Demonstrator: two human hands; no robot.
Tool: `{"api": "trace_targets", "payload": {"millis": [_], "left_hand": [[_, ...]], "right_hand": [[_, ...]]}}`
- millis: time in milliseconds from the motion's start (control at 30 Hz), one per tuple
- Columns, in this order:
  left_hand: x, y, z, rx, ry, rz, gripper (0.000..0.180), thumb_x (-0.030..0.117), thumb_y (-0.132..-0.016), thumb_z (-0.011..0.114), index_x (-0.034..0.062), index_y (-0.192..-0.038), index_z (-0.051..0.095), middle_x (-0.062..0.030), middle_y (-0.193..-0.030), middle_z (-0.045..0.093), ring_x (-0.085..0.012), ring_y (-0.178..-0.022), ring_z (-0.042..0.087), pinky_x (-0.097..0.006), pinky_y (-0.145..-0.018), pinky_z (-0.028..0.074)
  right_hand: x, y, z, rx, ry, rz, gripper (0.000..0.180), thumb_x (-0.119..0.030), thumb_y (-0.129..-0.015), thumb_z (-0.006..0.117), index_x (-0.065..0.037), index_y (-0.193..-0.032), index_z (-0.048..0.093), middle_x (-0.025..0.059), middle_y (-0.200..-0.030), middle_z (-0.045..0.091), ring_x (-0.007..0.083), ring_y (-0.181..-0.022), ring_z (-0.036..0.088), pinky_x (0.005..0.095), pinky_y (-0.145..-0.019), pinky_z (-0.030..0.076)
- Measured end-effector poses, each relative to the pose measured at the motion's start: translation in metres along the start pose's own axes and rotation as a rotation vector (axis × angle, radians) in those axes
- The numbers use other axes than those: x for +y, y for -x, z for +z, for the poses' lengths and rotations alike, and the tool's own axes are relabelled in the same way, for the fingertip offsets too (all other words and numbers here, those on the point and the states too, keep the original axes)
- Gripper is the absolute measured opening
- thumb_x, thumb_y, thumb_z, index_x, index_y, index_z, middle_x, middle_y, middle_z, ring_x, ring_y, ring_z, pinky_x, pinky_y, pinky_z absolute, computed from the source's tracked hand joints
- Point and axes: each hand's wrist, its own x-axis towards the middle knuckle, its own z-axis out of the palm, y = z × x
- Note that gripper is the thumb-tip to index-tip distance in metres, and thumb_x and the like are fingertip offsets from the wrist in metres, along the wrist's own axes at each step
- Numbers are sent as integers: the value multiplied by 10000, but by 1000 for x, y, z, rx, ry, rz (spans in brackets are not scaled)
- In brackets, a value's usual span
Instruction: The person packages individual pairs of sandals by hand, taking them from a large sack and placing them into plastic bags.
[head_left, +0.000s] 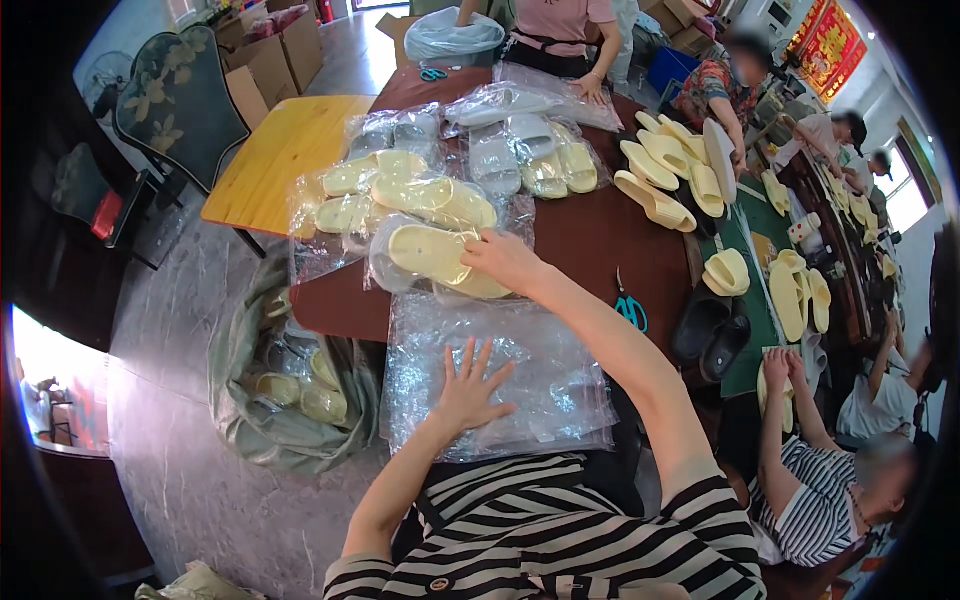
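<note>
Nearest the camera, bottom centre: striped shirt [500, 535]. Spread wide, palm down on clear bags [545, 385], frame centre: left hand [470, 395]. Closed on bagged yellow slipper [422, 250], just above: right hand [505, 262]. Apparently done: bagged pairs [495, 165], upper centre, others in sack [232, 400], left of centre. Apparently remaining: loose slippers [660, 155], upper right. Labels: none readable. Writing: gold characters on red banner [828, 55], top right.

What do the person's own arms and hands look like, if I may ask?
The left hand and right hand are ungloved, with no watch or bracelet showing. Short sleeves, striped black and cream, leave both forearms bare.
</note>
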Motion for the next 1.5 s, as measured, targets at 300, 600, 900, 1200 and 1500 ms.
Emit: {"api": "trace_targets", "payload": {"millis": [300, 600, 900, 1200, 1500], "left_hand": [[-6, 3, 0, 60, -13, 22, 798, 720, -811, 501, 337, -1493, 343, -225, -1590, 103, -472, -1455, 8, -734, -1069, -18], [-17, 2, -14, 227, 150, 3, 764, 557, -865, 568, 145, -1478, 371, -193, -1522, 310, -430, -1418, 239, -617, -1138, 144], [-27, 34, -69, -77, 2544, -42, 879, 769, -895, 247, 163, -1530, 220, -185, -1492, 357, -410, -1364, 359, -606, -1108, 291], [-46, 34, -58, -118, 2491, -381, 781, 615, -916, 502, 187, -1512, 236, -195, -1439, 395, -386, -1235, 506, -617, -915, 497], [-64, 43, -75, -76, 1954, -755, 724, 259, -941, 603, 135, -1523, 191, -223, -1419, 420, -433, -1184, 529, -627, -857, 532]], "right_hand": [[44, -1, -94, 41, -177, 137, 167, -133, -766, 693, -75, -915, 643, 45, -935, 642, 239, -906, 624, 341, -728, 526], [14, 42, -208, 165, -769, 652, 176, -177, -886, 693, -14, -936, 651, -21, -797, 626, 26, -693, 543, 184, -618, 424], [-70, 105, -167, 328, -1592, 1028, 213, -183, -950, 599, -51, -1117, 589, 31, -1029, 632, 91, -800, 613, 213, -656, 485], [-69, 257, -44, 212, -1229, 1246, 158, -95, -963, 538, 18, -1044, 613, 66, -966, 672, 123, -865, 653, 275, -766, 537], [-78, 271, -7, -117, -1143, 1005, 482, -119, -868, 656, -25, -1323, 530, 120, -1049, 678, 175, -890, 659, 318, -838, 522]]}}
